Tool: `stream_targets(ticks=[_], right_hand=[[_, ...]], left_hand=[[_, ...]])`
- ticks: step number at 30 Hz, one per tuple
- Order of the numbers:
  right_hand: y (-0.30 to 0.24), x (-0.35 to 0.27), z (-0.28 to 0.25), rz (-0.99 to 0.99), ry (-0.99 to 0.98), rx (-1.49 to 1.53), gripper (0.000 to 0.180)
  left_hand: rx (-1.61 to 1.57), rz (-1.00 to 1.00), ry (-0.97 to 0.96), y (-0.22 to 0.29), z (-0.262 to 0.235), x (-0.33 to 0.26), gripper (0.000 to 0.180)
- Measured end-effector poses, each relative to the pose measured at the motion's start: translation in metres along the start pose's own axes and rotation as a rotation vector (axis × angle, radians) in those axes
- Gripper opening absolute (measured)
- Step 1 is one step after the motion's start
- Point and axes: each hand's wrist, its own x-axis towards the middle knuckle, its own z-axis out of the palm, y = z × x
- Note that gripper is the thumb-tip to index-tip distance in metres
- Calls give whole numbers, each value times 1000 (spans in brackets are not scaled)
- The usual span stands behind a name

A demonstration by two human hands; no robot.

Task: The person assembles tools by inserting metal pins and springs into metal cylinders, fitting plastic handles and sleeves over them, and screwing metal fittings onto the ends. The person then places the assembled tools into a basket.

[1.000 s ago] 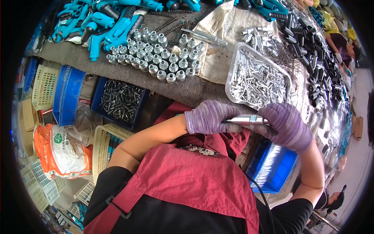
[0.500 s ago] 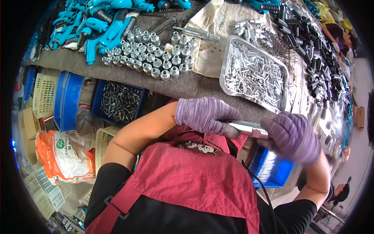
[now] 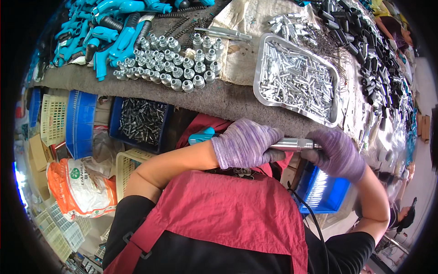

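In front of my chest, both gloved hands hold a tool with a silver metal barrel. My left hand, in a purple knit glove, is closed around its rear part. A teal end sticks out behind that hand and looks like part of the same tool. My right hand, gloved alike, is closed on the narrower front end of the barrel. Whatever small piece its fingers cover is hidden. Just beyond the hands, a metal tray of small silver pins lies at the bench edge.
Silver threaded fittings stand in rows on the cloth-covered bench, with teal bodies behind. Black sleeves lie heaped at right. Below are a blue bin of dark parts and another blue bin. A person is at right.
The barrel has turned to lie nearly level, and its narrower front end now shows near my right hand. The teal end has come into sight behind my left hand. The view has shifted slightly.
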Motion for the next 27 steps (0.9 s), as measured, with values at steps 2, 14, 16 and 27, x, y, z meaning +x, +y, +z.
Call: stream_targets(ticks=[2, 14, 16, 27], right_hand=[[-2, -2, 2, -35, 10, -80, 29], [-16, 32, 27, 253, -404, -804, 17], [-7, 28, 31, 293, -432, -752, 20], [7, 30, 36, 520, -719, -388, 37]], left_hand=[[11, -39, -38, 3, 0, -2, 39], [-44, -304, -319, 16, 22, 34, 40], [-31, -292, -365, 19, 28, 34, 38], [85, -286, -277, 15, 51, 34, 37]])
